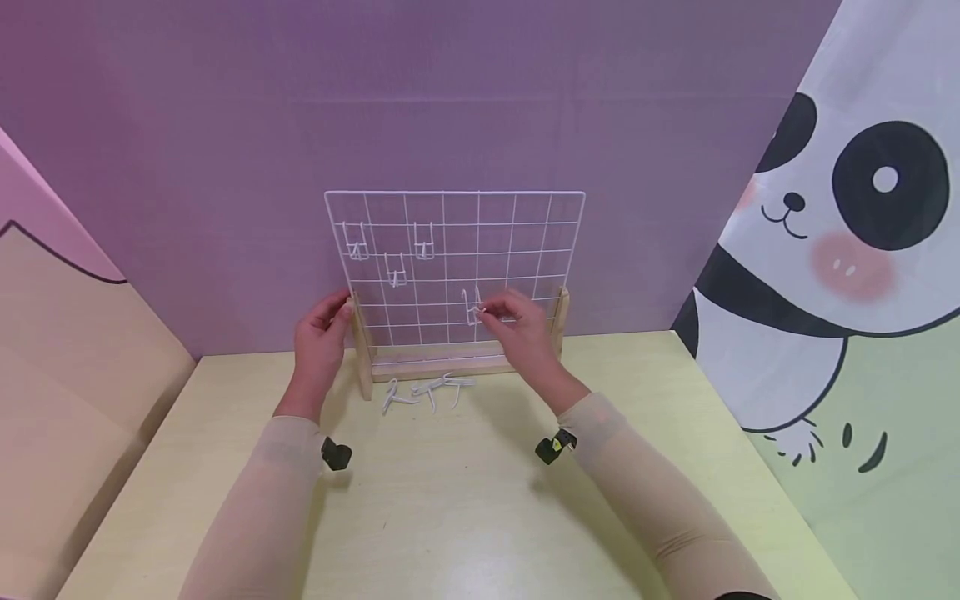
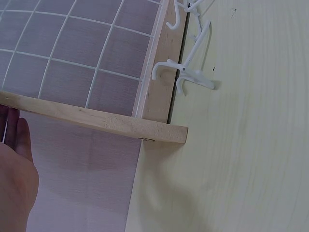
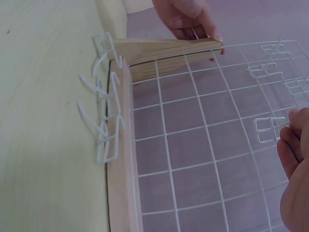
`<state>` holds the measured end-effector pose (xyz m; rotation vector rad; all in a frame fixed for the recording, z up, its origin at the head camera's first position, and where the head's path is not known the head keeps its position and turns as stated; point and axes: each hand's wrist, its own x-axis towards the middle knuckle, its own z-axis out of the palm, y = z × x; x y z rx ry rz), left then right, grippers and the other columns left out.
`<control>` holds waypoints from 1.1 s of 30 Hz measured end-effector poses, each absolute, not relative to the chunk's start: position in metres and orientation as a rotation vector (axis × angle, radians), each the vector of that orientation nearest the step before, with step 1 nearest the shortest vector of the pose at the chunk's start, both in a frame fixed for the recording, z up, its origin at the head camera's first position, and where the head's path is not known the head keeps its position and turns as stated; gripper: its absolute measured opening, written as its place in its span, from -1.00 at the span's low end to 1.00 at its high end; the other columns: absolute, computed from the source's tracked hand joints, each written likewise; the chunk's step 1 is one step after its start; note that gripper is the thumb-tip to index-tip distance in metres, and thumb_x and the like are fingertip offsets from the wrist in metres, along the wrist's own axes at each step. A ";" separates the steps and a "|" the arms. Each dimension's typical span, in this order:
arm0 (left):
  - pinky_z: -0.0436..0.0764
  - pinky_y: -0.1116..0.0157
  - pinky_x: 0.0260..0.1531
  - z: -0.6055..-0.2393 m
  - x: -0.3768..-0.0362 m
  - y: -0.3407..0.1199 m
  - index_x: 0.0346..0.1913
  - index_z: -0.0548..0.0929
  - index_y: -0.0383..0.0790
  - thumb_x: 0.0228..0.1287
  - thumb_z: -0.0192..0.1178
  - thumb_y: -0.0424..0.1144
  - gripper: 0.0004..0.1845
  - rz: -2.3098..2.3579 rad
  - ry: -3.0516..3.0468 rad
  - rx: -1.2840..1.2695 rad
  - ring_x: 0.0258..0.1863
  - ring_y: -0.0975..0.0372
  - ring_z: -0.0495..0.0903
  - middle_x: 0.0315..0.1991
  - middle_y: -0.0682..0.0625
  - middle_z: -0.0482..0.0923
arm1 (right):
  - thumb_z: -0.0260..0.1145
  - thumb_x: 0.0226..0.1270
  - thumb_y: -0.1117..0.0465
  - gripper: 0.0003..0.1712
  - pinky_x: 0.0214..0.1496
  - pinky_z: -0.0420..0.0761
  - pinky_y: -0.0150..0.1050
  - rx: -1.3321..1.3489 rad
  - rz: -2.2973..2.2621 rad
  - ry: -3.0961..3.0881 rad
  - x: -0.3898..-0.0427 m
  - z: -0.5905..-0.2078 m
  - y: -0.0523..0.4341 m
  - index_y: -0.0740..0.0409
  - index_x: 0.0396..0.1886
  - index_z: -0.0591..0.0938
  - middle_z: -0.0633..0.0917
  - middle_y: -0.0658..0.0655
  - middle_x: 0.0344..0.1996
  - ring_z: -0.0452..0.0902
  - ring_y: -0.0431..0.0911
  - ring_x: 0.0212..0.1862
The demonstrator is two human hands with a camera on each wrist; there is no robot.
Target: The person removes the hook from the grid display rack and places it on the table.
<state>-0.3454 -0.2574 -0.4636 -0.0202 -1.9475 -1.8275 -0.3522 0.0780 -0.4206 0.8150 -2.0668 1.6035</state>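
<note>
A white wire grid panel point(image 1: 457, 192) stands upright in a wooden stand point(image 1: 362, 350). My left hand point(image 1: 318, 343) grips the top of the stand's left post, its thumb in front. With thumb and fingertips, my right hand point(image 1: 523, 333) pinches a white wire hook point(image 3: 264, 129) at the lower middle of the grid; those fingers partly cover it. Higher on the left of the panel hang three more hooks, an outer one point(image 1: 357, 251), an inner one point(image 1: 424, 250) and a lower one point(image 1: 396, 277).
Several loose white hooks point(image 1: 442, 383) lie on the pale wooden table point(image 1: 450, 517) just before the stand's base bar. A purple backdrop point(image 1: 637, 167) rises behind the panel. On the right hangs a cloth with a panda print point(image 1: 795, 275).
</note>
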 end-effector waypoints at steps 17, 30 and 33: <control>0.58 0.39 0.32 -0.460 -0.342 -0.256 0.46 0.68 -0.24 0.71 0.25 -0.16 -0.57 -1.818 -1.968 0.021 0.25 0.30 0.58 0.35 0.00 0.72 | 0.54 0.45 0.41 -0.93 -0.11 0.68 -0.44 0.746 1.513 -2.188 -0.354 -0.437 0.105 0.28 -0.13 0.83 0.80 0.17 -0.20 0.73 -0.02 -0.14; 0.58 0.44 0.29 -0.457 -0.341 -0.255 0.45 0.68 -0.28 0.71 0.25 -0.17 -0.57 -1.829 -1.960 0.028 0.22 0.31 0.58 0.33 0.00 0.72 | 0.54 0.44 0.44 -0.93 -0.11 0.67 -0.41 0.779 1.400 -2.230 -0.355 -0.446 0.118 0.29 -0.14 0.82 0.79 0.14 -0.22 0.73 0.00 -0.14; 0.58 0.44 0.29 -0.458 -0.341 -0.255 0.46 0.67 -0.28 0.72 0.24 -0.16 -0.57 -1.817 -1.967 0.021 0.22 0.30 0.58 0.34 -0.02 0.71 | 0.54 0.43 0.45 -0.92 -0.13 0.67 -0.41 0.777 1.390 -2.241 -0.356 -0.449 0.121 0.29 -0.14 0.82 0.79 0.15 -0.22 0.74 0.02 -0.14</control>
